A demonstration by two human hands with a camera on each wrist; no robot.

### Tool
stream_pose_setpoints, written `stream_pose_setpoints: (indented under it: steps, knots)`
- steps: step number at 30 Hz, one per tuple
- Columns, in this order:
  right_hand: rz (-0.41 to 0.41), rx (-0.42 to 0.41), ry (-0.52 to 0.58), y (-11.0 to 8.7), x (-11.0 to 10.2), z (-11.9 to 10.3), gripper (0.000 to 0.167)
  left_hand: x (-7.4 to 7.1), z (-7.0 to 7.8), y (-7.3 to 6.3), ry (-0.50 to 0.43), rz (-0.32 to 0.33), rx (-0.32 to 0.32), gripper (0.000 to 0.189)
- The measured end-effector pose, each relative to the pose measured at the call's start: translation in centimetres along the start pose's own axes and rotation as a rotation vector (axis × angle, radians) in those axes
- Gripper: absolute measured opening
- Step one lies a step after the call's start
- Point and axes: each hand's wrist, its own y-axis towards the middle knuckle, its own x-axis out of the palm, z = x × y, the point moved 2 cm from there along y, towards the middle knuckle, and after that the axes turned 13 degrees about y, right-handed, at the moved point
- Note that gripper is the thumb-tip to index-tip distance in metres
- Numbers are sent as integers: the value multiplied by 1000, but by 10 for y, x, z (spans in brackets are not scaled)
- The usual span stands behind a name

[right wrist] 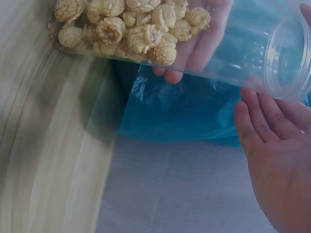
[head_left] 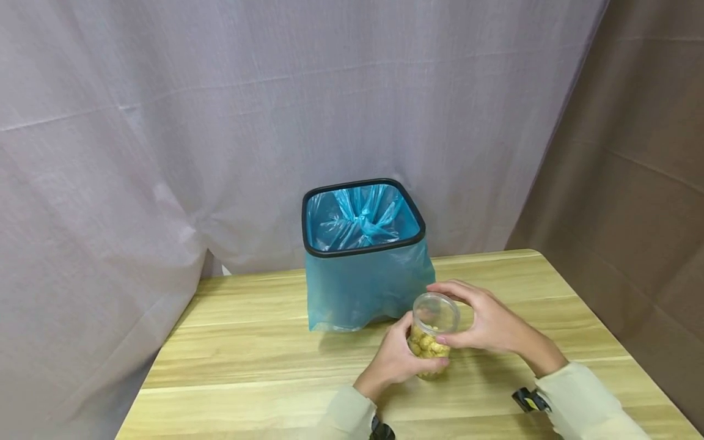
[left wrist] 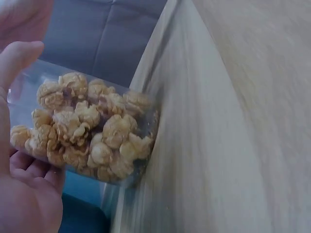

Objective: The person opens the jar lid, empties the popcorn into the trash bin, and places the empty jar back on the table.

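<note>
A clear plastic jar [head_left: 434, 315], partly filled with yellowish popcorn [left wrist: 97, 126], is between my two hands in front of the bin. My left hand [head_left: 397, 357] grips its lower part, thumb on the near side and fingers round the far side. Around the jar's mouth, my right hand [head_left: 486, 319] holds the rim with its thumb in front and fingertips behind. The right wrist view shows the clear threaded neck [right wrist: 286, 58] beside those fingers; whether a clear lid covers it I cannot tell. The jar's base is low over the table, contact uncertain.
Just behind the jar stands a bin with a black rim [head_left: 363, 251] and a blue plastic liner [head_left: 357, 284], knotted or gathered inside. A wood-grain table [head_left: 236, 354] carries everything. Grey curtains [head_left: 247, 122] hang behind it, and a brown curtain [head_left: 632, 183] hangs on the right.
</note>
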Motion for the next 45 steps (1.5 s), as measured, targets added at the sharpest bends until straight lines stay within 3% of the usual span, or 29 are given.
stream_pose_setpoints:
  steps: [6,13,24,30,36,41,45]
  knots:
    - [0,-50,33,1,2,2,75,3,3,1,-32,15,6,63]
    - [-5,-92,30,1,7,-4,75,-4,7,-10,19,70,27,60]
    - [-29,-127,24,16,20,-24,78,-38,16,-25,285,192,142,61]
    - [-82,-101,32,23,24,-34,83,-50,15,-34,427,244,177,70]
    - [-138,-113,35,28,27,-41,89,-57,13,-40,498,235,187,76]
    - [-142,-122,-20,30,28,-46,92,-65,13,-44,595,278,172,75]
    - [-142,-74,-63,31,29,-50,92,-71,15,-49,643,308,141,74]
